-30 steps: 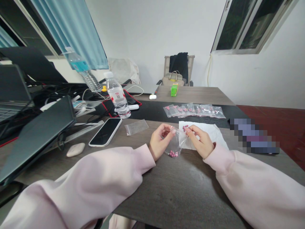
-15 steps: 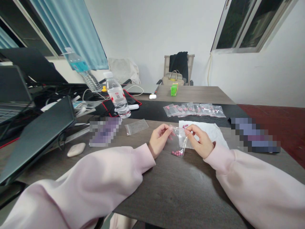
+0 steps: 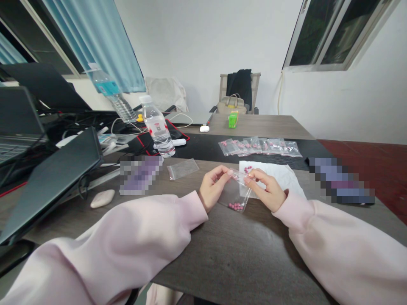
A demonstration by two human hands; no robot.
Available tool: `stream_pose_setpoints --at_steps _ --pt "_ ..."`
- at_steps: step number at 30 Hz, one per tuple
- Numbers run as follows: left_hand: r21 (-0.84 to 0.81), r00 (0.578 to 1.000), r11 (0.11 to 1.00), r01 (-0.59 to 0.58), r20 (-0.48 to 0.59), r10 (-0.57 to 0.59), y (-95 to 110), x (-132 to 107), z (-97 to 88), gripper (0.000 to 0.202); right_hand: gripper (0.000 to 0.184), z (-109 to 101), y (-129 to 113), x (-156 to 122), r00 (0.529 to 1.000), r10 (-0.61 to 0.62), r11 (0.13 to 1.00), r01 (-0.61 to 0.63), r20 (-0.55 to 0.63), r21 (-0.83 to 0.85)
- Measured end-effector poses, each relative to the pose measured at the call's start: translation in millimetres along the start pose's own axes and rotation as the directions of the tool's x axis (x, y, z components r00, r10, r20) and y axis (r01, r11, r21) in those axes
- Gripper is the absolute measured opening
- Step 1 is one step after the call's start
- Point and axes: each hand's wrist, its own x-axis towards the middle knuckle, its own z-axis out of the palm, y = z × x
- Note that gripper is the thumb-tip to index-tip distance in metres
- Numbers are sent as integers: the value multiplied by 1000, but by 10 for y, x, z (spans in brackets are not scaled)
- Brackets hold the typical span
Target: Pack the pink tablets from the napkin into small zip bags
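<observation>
At desk [image 3: 241, 254], hands [image 3: 213, 186] pinch clear bag [image 3: 235, 192], pink beads [image 3: 235, 206]

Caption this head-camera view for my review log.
Left hand and right hand hold a clear plastic bag, small pink pellets gathered at its bottom.

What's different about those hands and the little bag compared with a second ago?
The right hand has slid left along the clear plastic bag, which the left hand still pinches; the bag's bottom, holding pink pellets, swung slightly right. The row of filled bags stayed put.
</observation>
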Motion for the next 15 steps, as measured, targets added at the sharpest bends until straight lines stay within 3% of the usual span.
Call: stream_pose_setpoints --at_steps 9,15 --pt "-46 985 994 102 141 -95 -26 -21 19 28 23 -26 -20 -14 995 -57 996 51 77 71" --pt "-5 977 999 53 208 -50 -31 -54 17 38 24 -24 -30 -18 988 -13 997 2 155 75"
